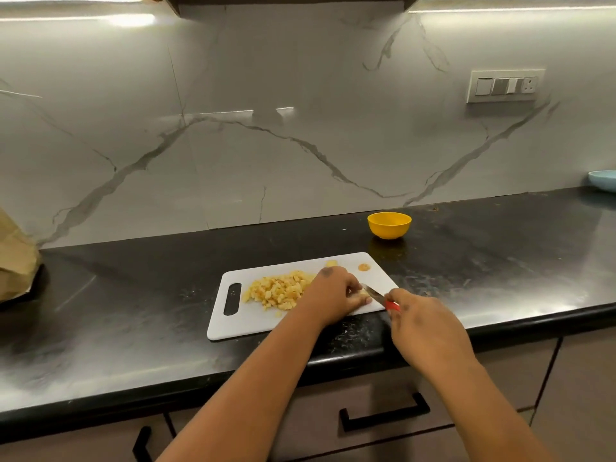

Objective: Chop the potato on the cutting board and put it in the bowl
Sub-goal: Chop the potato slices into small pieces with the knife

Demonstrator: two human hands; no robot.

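1. At the centre of the frame, a white plastic cutting board [266,323] lay on the black stone countertop [500,261], its handle slot toward the left.
2. A heap of diced potato [278,291] occupied the middle of the board, just left of the left hand.
3. The left hand [333,295] rested on the right part of the board, fingers curled down onto a remaining potato piece [363,299], pinning it to the board.
4. The right hand [426,325] gripped the red handle of a knife [378,296]; the blade pointed up-left and met the potato piece at the left fingertips.
5. Two small potato scraps [364,267] lay near the board's far right corner.
6. A yellow bowl [389,225] stood on the countertop beyond the board's far right corner, apart from it; its contents could not be seen.
7. A pale blue dish [602,181] sat at the right edge of the frame.
8. A brown paper bag [16,258] stood at the left edge.
9. A switch panel [505,85] was mounted on the marble backsplash, upper right.
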